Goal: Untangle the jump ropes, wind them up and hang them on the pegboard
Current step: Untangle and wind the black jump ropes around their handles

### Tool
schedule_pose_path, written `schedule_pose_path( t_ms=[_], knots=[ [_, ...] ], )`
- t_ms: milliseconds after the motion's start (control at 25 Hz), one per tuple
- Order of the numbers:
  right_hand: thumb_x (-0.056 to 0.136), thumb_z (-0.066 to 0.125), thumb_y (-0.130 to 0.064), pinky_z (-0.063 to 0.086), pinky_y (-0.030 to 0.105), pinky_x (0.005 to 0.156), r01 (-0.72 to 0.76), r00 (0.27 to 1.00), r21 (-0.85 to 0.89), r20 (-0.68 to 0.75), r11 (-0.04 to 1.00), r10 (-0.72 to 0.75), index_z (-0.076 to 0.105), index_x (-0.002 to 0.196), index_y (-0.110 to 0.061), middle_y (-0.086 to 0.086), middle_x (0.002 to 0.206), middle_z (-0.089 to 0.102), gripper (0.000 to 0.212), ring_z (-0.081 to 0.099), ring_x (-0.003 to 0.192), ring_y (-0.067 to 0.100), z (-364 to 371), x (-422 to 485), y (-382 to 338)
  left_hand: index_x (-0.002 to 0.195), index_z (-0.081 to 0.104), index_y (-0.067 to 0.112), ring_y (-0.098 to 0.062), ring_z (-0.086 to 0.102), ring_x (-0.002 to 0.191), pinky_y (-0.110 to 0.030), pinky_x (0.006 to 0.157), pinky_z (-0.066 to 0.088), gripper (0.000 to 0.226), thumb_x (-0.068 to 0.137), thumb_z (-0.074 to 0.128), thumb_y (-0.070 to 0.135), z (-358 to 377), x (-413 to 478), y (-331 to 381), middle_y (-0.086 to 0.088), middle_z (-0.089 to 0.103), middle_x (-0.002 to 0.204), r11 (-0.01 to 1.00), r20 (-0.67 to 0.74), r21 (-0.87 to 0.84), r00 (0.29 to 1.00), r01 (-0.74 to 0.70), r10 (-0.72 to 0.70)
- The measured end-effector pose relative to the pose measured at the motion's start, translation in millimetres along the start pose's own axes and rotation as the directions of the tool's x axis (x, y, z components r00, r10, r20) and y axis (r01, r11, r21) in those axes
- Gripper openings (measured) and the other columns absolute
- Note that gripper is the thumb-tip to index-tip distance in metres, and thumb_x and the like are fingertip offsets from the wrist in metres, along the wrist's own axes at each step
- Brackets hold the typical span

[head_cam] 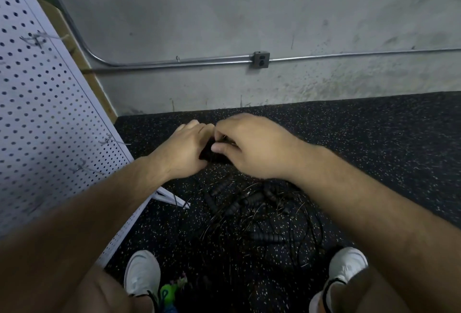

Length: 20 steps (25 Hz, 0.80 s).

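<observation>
Down by the person's feet, two white shoes (142,272) stand apart on the speckled rubber floor (374,138), with a small green object (166,292) just beside the left one. Just ahead of them the tangled jump ropes (259,213) lie in a loose black heap, ribbed handles mixed through the thin cords. Above the heap's far edge both hands meet. The left hand (187,148) has its fingers curled round a dark bundle (207,151) (handle or wound cord, I can't tell which), and the right hand (252,148) pinches the same bundle with thumb and bent fingers. Along the left runs the white pegboard (50,113), a few wire hooks (37,38) on it. Beyond, the grey wall (224,13) carries a metal conduit (174,61) and an outlet box (261,59).
</observation>
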State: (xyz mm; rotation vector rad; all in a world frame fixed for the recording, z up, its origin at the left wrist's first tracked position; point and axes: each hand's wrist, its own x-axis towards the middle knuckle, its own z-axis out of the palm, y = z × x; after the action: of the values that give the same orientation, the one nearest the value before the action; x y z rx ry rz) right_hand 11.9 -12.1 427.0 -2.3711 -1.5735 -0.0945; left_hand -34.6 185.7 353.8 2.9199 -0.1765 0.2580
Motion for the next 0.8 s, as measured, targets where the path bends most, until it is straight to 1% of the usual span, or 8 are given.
schedule_pose_path(
  t_ms=[120, 280, 400, 480, 560, 680, 760, 800],
  knots=[
    [0.102, 0.053, -0.035, 0.045, 0.032, 0.079, 0.026, 0.999, 0.014, -0.038, 1.000, -0.025, 0.064, 0.098, -0.018, -0.008, 0.092, 0.060, 0.020, 0.053, 0.091, 0.014, -9, 4, 34, 0.102, 0.040, 0.025, -0.009, 0.039, 0.091, -0.033, 0.090, 0.043, 0.039, 0.081, 0.073, 0.021, -6, -5, 19, 0.014, 0.039, 0.092, 0.999, 0.063, -0.015, 0.997, -0.038, 0.039],
    [0.099, 0.061, -0.031, 0.047, 0.030, 0.086, -0.077, 0.997, 0.250, -0.005, 0.965, 0.081, 0.071, 0.100, -0.020, -0.010, 0.096, 0.068, 0.015, 0.062, 0.092, 0.008, -7, 7, 81, 0.122, 0.037, 0.027, -0.003, 0.041, 0.115, -0.021, 0.101, 0.040, 0.057, 0.081, 0.076, 0.033, -20, -20, 55, 0.011, 0.040, 0.123, 0.984, 0.141, -0.174, 0.989, -0.023, 0.048],
    [0.097, 0.065, -0.027, 0.048, 0.028, 0.085, -0.239, 0.971, 0.704, 0.152, 0.669, 0.186, 0.074, 0.095, -0.020, -0.003, 0.094, 0.071, 0.011, 0.065, 0.087, 0.007, 0, 2, 87, 0.116, 0.027, 0.040, -0.002, 0.050, 0.112, -0.023, 0.093, 0.047, 0.066, 0.076, 0.078, 0.034, -32, -26, 73, 0.007, 0.047, 0.123, 0.941, -0.007, -0.338, 1.000, 0.014, -0.018],
    [0.097, 0.061, -0.022, 0.052, 0.022, 0.072, -0.300, 0.954, 0.774, 0.225, 0.557, 0.200, 0.070, 0.082, -0.014, 0.006, 0.081, 0.066, 0.019, 0.065, 0.073, 0.004, 12, -3, 70, 0.112, 0.023, 0.042, -0.005, 0.054, 0.109, -0.022, 0.087, 0.049, 0.067, 0.075, 0.079, 0.036, -36, -21, 70, 0.004, 0.050, 0.117, 0.917, -0.115, -0.393, 0.987, 0.060, -0.114],
    [0.105, 0.044, -0.013, 0.052, 0.027, 0.061, -0.425, 0.904, 0.699, 0.291, 0.575, 0.314, 0.058, 0.073, -0.009, 0.005, 0.064, 0.057, 0.035, 0.060, 0.055, 0.009, 31, -3, 43, 0.114, 0.026, 0.033, -0.007, 0.056, 0.100, -0.017, 0.079, 0.047, 0.064, 0.079, 0.080, 0.037, -36, -13, 59, 0.004, 0.051, 0.114, 0.922, -0.190, -0.372, 0.963, 0.108, -0.190],
    [0.107, 0.035, -0.014, 0.046, 0.030, 0.047, -0.430, 0.899, 0.701, 0.273, 0.568, 0.343, 0.050, 0.082, -0.012, 0.005, 0.069, 0.055, 0.029, 0.055, 0.052, 0.015, 57, 9, 17, 0.118, 0.034, 0.015, -0.018, 0.056, 0.099, -0.026, 0.079, 0.049, 0.057, 0.085, 0.075, 0.039, -25, -3, 34, -0.004, 0.047, 0.118, 0.963, -0.275, -0.241, 0.944, 0.116, -0.183],
    [0.105, 0.040, -0.016, 0.043, 0.028, 0.051, -0.365, 0.927, 0.620, 0.178, 0.694, 0.329, 0.051, 0.090, -0.014, 0.002, 0.075, 0.058, 0.018, 0.056, 0.056, 0.011, 62, 17, 13, 0.124, 0.035, 0.005, -0.020, 0.054, 0.102, -0.032, 0.085, 0.051, 0.057, 0.092, 0.068, 0.037, -17, 1, 24, -0.010, 0.041, 0.126, 0.964, -0.290, -0.239, 0.939, 0.116, -0.184],
    [0.103, 0.044, -0.016, 0.041, 0.029, 0.057, -0.319, 0.945, 0.543, 0.117, 0.776, 0.307, 0.054, 0.096, -0.011, 0.003, 0.080, 0.059, 0.013, 0.054, 0.061, 0.012, 64, 17, 13, 0.128, 0.033, 0.003, -0.018, 0.053, 0.105, -0.025, 0.087, 0.050, 0.057, 0.095, 0.066, 0.035, -15, 2, 23, -0.011, 0.041, 0.129, 0.943, -0.274, -0.302, 0.935, 0.137, -0.224]
  ],
)
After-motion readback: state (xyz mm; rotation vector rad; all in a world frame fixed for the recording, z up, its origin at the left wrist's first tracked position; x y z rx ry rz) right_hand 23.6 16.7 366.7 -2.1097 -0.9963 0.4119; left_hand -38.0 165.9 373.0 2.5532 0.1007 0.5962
